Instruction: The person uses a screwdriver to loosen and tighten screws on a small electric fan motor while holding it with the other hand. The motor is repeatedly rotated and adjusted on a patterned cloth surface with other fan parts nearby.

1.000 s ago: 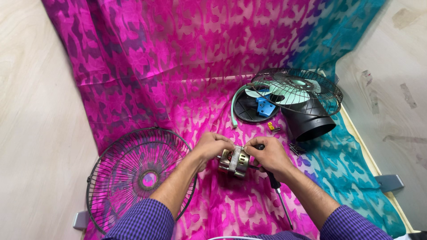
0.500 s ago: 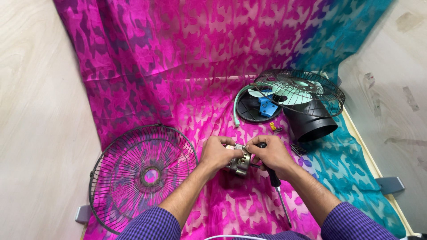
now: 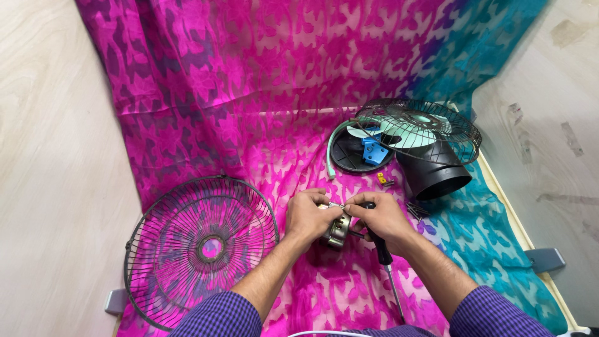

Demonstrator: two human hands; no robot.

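My left hand (image 3: 310, 216) grips a small round metal fan motor (image 3: 337, 232) and holds it tilted over the pink cloth (image 3: 249, 81). My right hand (image 3: 382, 218) pinches a thin metal pin at the motor's top, fingertips meeting those of the left. A black-handled screwdriver (image 3: 385, 265) lies under my right wrist, its shaft pointing toward me. Both sleeves are purple checked.
A black wire fan guard (image 3: 201, 243) lies flat at the left. At the back right sit a second guard (image 3: 419, 128) with pale green blades, a black cone housing (image 3: 435, 175), a black round base with a blue part (image 3: 362, 155) and small loose screws (image 3: 382, 180).
The motor has been tipped up between my hands, and both hands have closed in on its top. The view has drifted slightly.
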